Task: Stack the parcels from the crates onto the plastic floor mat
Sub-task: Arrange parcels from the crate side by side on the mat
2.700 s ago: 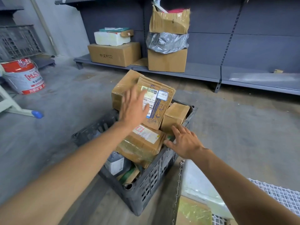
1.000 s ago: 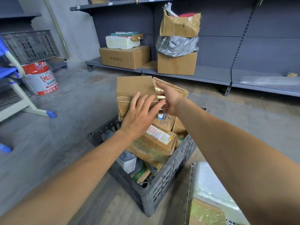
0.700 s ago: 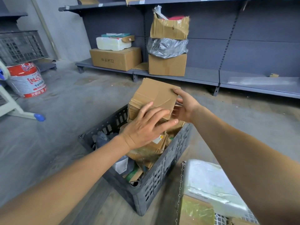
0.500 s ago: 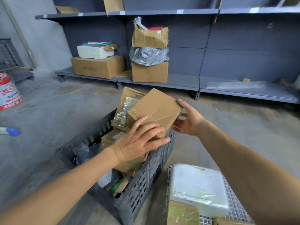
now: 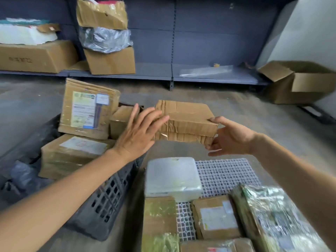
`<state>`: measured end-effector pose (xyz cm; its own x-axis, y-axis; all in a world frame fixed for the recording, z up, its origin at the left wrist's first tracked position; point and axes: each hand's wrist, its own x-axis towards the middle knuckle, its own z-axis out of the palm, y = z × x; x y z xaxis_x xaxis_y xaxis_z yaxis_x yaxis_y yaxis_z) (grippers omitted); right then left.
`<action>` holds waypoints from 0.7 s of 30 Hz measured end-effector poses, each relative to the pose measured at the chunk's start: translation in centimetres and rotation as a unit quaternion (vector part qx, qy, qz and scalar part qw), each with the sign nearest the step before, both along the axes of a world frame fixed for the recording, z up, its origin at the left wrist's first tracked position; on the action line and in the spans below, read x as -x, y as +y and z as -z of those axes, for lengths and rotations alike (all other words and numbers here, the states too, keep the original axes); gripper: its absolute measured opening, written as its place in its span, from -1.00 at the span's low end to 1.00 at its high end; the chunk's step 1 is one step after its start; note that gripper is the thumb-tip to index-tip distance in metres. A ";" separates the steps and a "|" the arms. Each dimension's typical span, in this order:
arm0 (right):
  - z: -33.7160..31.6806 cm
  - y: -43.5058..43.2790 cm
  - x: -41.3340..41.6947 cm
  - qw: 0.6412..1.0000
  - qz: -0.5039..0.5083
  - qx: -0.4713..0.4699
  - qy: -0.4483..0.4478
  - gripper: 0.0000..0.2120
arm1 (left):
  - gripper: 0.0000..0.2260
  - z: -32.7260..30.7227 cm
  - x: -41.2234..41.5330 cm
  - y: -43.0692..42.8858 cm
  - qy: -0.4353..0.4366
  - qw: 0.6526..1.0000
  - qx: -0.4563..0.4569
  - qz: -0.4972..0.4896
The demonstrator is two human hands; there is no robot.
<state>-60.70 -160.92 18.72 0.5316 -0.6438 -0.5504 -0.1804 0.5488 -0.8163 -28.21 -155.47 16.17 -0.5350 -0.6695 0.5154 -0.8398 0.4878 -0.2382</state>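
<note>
Parcels (image 5: pixel 216 217) lie on the near part of the white lattice floor mat (image 5: pixel 227 171), with a white foam box (image 5: pixel 172 177) just behind them on its left side. Left of the mat stands the dark crate (image 5: pixel 107 202), holding more cardboard, a labelled parcel (image 5: pixel 87 110) propped upright at its far side. Beyond the mat's far edge, right of the crate, a crumpled cardboard parcel (image 5: pixel 187 117) is held in the air. The left hand (image 5: pixel 138 135) presses flat, fingers straight, against its left end. The right hand (image 5: pixel 231 139) pinches its right end, thumb on top, fingers beneath. Farther off, a grey shelf (image 5: pixel 209 77) carries boxes, and an open carton (image 5: pixel 300 82) sits at far right.
</note>
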 end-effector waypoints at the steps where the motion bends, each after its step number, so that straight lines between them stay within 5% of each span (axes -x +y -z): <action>1: -0.4 0.6 1.4 1.000 -0.026 0.006 0.015 -0.37 | -0.07 0.1 1.1 0.0 0.027 0.999 -0.034 0.002; 9: -1.1 3.3 7.3 0.973 -0.114 0.021 0.197 -0.20 | -0.09 4.3 10.1 2.1 0.065 0.964 -0.257 -0.021; 14: -0.8 5.5 7.0 0.924 -0.180 0.034 0.337 -0.41 | -0.21 6.8 11.1 3.6 0.146 0.862 -0.485 0.029; 21: 0.4 7.9 4.6 0.900 -0.220 -0.004 0.376 -0.54 | -0.27 10.9 10.6 5.6 0.171 0.815 -0.553 0.004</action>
<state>-65.28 -153.07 18.36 0.2100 -0.4570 -0.8643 -0.8816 0.2938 -0.3695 -38.81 -149.92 5.27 -0.4937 -0.8232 -0.2803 -0.7599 0.2516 0.5993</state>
